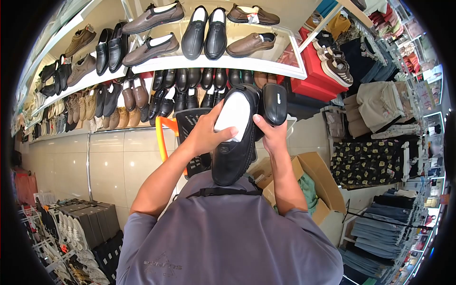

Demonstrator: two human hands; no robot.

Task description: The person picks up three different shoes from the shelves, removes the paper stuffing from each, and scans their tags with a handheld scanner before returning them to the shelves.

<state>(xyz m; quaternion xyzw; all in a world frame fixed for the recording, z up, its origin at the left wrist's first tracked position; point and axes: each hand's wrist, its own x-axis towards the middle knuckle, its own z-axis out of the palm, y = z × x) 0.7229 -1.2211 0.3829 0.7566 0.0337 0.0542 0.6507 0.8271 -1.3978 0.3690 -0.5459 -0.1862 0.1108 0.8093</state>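
My left hand (205, 133) is closed on a black leather shoe (232, 159), its thumb pressed on the white insert (232, 114) that fills the opening. The shoe tilts with its toe down toward my chest and its heel up. On the other side, my right hand (271, 133) is closed, thumb up, at the base of a black rounded object (274, 103) with a small white mark. That object stands right beside the shoe; its lower part and most of my right fingers are hidden, and I cannot tell what it is.
Behind the shoe is a black basket (194, 115) with an orange and yellow handle (164, 142). White shelves (285, 69) of shoes run ahead. An open cardboard box (327, 175) sits at my right, near clothes racks (365, 164). Shoe boxes (92, 223) and white shoes are stacked at lower left.
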